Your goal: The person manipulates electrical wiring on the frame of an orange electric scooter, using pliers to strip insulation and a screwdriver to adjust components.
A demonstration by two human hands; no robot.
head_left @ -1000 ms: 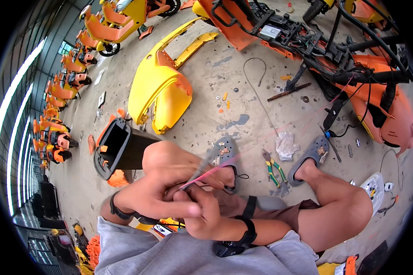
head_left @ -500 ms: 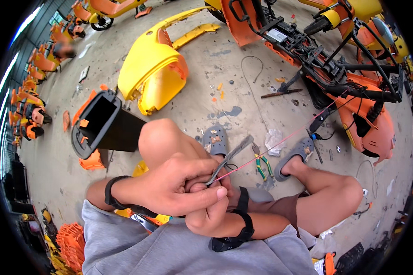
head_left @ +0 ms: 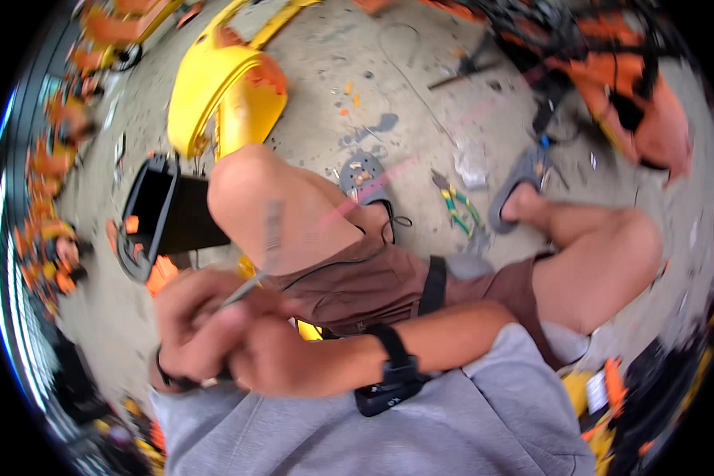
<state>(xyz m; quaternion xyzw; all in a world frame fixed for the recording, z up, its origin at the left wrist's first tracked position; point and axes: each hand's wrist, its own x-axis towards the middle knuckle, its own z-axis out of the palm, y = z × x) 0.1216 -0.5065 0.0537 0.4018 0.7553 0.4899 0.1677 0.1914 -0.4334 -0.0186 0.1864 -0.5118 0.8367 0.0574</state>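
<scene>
My left hand [head_left: 194, 321] is closed round the lower end of a slim grey metal tool [head_left: 273, 234]. The tool's far end points up past my left knee, blurred. Pressed against the left hand is my right hand [head_left: 274, 357], its fingers curled and smeared; what they grip cannot be made out. A thin red wire or cord [head_left: 404, 168] runs taut, blurred, from near the hands toward the scooter frame [head_left: 567, 36] at upper right. Pliers with green-and-yellow handles [head_left: 458, 208] lie on the floor between my feet.
At upper left lies a yellow body panel [head_left: 214, 87], with a dark bin-like box [head_left: 186, 210] below it. An orange scooter shell [head_left: 646, 111] lies at right. Clear plastic scrap [head_left: 471, 165] is beside the pliers. Orange scooters line the left wall.
Both hands have moved left and toward my body with the metal tool. The view has shifted. The red wire or cord now looks blurred.
</scene>
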